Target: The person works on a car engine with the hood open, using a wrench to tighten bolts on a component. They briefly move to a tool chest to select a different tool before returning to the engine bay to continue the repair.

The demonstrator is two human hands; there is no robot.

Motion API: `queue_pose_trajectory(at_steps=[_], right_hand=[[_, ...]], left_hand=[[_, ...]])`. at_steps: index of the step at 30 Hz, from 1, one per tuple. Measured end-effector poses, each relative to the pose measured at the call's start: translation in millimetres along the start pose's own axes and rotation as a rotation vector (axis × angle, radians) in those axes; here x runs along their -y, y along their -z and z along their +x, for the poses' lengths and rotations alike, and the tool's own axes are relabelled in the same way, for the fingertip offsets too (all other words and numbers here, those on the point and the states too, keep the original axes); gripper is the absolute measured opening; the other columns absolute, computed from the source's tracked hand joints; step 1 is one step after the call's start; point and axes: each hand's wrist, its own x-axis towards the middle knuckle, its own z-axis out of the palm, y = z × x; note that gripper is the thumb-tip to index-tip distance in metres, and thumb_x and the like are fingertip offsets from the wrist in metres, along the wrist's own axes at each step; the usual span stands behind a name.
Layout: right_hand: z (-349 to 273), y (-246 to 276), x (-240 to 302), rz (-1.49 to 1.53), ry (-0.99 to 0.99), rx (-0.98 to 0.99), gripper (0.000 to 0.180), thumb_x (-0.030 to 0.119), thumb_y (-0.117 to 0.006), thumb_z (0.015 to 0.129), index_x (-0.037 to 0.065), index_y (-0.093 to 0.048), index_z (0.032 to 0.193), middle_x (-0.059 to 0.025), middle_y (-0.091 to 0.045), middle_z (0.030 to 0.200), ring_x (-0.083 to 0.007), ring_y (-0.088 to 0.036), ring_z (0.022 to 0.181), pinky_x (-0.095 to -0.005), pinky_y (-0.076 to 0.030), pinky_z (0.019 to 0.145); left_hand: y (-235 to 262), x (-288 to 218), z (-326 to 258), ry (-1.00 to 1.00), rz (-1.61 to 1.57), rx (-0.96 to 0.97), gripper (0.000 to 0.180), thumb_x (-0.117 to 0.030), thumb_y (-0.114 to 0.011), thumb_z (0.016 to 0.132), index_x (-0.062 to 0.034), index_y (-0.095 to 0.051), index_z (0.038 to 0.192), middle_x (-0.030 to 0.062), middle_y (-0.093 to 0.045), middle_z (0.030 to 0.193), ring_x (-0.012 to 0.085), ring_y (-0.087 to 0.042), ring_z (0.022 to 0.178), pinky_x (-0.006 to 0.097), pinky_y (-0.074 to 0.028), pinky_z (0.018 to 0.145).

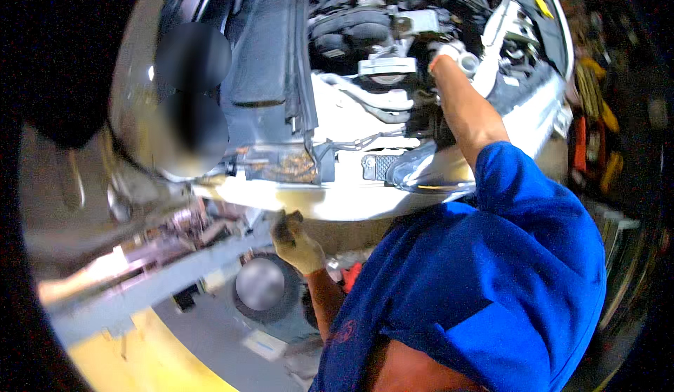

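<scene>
My right arm reaches over the front of a car into its engine bay (386, 65). My right hand (449, 53), with an orange cuff at the wrist, is down among the parts beside a pale round fitting (468, 61); its fingers are hidden. Lower down, my left hand (298, 243) wears a pale glove with dark fingertips. It is held just below the white front bumper edge (351, 201), its fingers curled. Whether anything is in them is blurred. A headlight (432, 169) lies below my right forearm.
A blue-grey beam (161, 279) crosses the lower left with clutter along it. Below it are a wheel (261, 284) and a yellow surface (147, 353). Red and yellow items (590, 146) hang or stand at the right. A dark panel (260, 48) borders the engine on the left.
</scene>
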Motion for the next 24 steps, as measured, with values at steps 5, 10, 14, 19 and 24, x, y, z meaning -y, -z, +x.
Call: queue_pose_trajectory(at_steps=[5, 10, 14, 19, 24], right_hand=[[-18, 29, 3, 0.069, 0.023, 0.056, 0.054, 0.044, -0.044, 0.097, 0.001, -0.072, 0.113, -0.0204, -0.072, 0.113, -0.0333, -0.067, 0.108, -0.0431, -0.05, 0.091], [-57, 39, 9, -0.048, 0.179, 0.135, 0.067, 0.052, -0.032, 0.1, -0.002, -0.068, 0.119, -0.0258, -0.062, 0.13, -0.04, -0.057, 0.127, -0.0464, -0.043, 0.107], [-39, 36, -3, -0.087, 0.237, 0.222, 0.086, 0.071, -0.032, 0.095, -0.001, -0.061, 0.134, -0.0253, -0.056, 0.14, -0.0384, -0.053, 0.133, -0.0429, -0.038, 0.113], [-101, 55, 35, -0.391, 0.156, 0.487, 0.103, 0.082, -0.03, 0.089, -0.002, -0.049, 0.144, -0.0246, -0.049, 0.148, -0.0377, -0.05, 0.137, -0.0428, -0.039, 0.113], [-93, 54, 33, -0.463, 0.315, 0.523, 0.099, 0.078, -0.032, 0.091, -0.005, -0.05, 0.141, -0.0288, -0.052, 0.143, -0.0394, -0.051, 0.135, -0.0431, -0.039, 0.112]], left_hand=[[-41, 36, 85, -0.137, -0.166, 0.152, 0.028, -0.013, -0.058, 0.101, 0.003, -0.063, 0.123, 0.015, -0.069, 0.111, 0.0244, -0.066, 0.097, 0.041, -0.054, 0.088], [-60, 82, 102, -0.407, 0.382, 0.043, 0.049, -0.042, -0.059, 0.101, 0.0045, -0.067, 0.114, 0.0221, -0.069, 0.107, 0.0374, -0.066, 0.096, 0.043, -0.053, 0.087], [-69, 87, 106, -0.463, 0.337, 0.044, 0.054, -0.045, -0.055, 0.102, 0.0077, -0.067, 0.104, 0.0247, -0.069, 0.094, 0.0404, -0.065, 0.084, 0.046, -0.052, 0.079], [-63, 49, 92, -0.37, 0.35, 0.136, 0.039, -0.029, -0.054, 0.101, 0.0079, -0.066, 0.103, 0.0239, -0.068, 0.094, 0.0395, -0.063, 0.084, 0.047, -0.051, 0.078], [-68, 33, 96, -0.387, 0.479, 0.104, 0.028, -0.017, -0.057, 0.096, 0.0077, -0.065, 0.105, 0.0237, -0.068, 0.096, 0.0385, -0.063, 0.083, 0.045, -0.052, 0.079]])
